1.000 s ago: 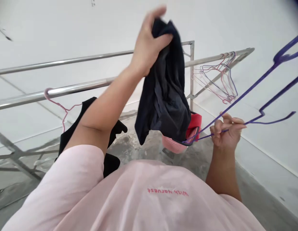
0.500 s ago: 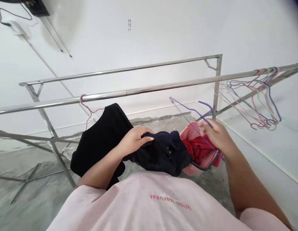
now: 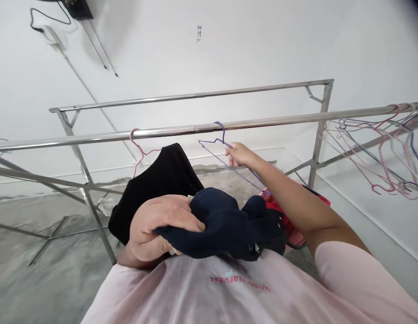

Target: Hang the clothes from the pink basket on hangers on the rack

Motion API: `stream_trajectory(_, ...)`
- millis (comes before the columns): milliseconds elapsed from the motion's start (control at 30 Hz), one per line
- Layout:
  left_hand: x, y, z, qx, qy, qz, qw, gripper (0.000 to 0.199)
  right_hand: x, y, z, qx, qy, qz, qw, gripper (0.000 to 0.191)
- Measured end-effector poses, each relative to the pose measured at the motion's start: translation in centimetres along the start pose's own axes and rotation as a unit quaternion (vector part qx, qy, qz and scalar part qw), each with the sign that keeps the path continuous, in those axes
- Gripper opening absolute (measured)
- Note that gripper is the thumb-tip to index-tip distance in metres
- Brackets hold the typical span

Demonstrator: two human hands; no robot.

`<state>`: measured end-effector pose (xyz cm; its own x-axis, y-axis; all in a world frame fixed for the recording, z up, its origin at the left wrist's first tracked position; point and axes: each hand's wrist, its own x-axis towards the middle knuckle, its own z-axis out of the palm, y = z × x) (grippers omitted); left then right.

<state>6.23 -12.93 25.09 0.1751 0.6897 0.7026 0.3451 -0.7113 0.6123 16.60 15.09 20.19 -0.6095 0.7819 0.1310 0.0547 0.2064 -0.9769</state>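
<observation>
When handling cloth this limp and light, grip the navy garment by its bunched folds, like the clenched left hand, the right hand pinching a thin purple wire hanger.

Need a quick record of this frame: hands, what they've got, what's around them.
left hand: gripping a bunched navy garment
right hand: pinching a purple wire hanger
hanger hook: over the steel drying rack rail
also on rail: black garment on a pink wire hanger
rail's right end: bunch of pink and purple wire hangers
below right forearm: pink basket holding red cloth
</observation>
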Motion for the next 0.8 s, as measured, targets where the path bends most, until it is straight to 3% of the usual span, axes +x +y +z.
stream_trajectory(200, 0.5, -1.1, 1.1, -0.076, -0.106, 0.063, 0.989, 0.029, 0.0, 0.0, 6.2, 0.016, -0.016, -0.025, 0.999, 0.034)
stream_trajectory(267, 0.4, -1.3, 1.5, -0.103, -0.146, 0.064, 0.982, 0.029, -0.3, -0.2, 6.4, 0.015, -0.005, -0.034, 0.999, 0.037)
stream_trajectory(333, -0.2, -1.4, 1.9, -0.12, -0.149, 0.044, 0.98, 0.028, -1.7, -0.2, 5.2, 0.011, 0.022, -0.048, 0.999, 0.046)
stream_trajectory(400, -1.0, -1.6, 2.2, -0.138, -0.092, 0.002, 0.986, 0.026, -5.0, 0.3, 2.9, -0.002, 0.06, -0.089, 0.994, 0.06)
stream_trajectory(467, -1.7, -1.7, 2.4, -0.145, 0.018, -0.054, 0.988, 0.022, -9.8, 1.6, 0.4, -0.038, 0.074, -0.176, 0.981, 0.063)
stream_trajectory(500, -1.9, -1.7, 2.6, -0.143, 0.082, -0.08, 0.983, 0.021, -12.5, 2.5, -0.6, -0.046, 0.025, -0.191, 0.98, 0.06)
stream_trajectory(567, -1.8, -1.7, 2.9, -0.128, 0.19, -0.115, 0.967, 0.025, -17.3, 4.9, -1.8, -0.068, -0.127, -0.159, 0.977, 0.068)
stream_trajectory(600, -1.5, -1.7, 3.1, -0.119, 0.226, -0.122, 0.959, 0.029, -19.2, 6.2, -2.0, -0.09, -0.14, -0.159, 0.973, 0.071)
stream_trajectory(667, -0.4, -1.7, 3.4, -0.111, 0.257, -0.118, 0.953, 0.035, -21.4, 8.3, -2.0, -0.128, -0.096, -0.148, 0.976, 0.053)
stream_trajectory(733, 1.0, -1.5, 3.7, -0.122, 0.243, -0.094, 0.958, 0.034, -22.0, 9.5, -2.2, -0.165, -0.013, -0.146, 0.975, 0.028)
stream_trajectory(800, 2.7, -1.1, 3.8, -0.157, 0.222, -0.06, 0.96, 0.032, -21.5, 9.6, -3.6, -0.212, 0.077, -0.152, 0.962, 0.018)
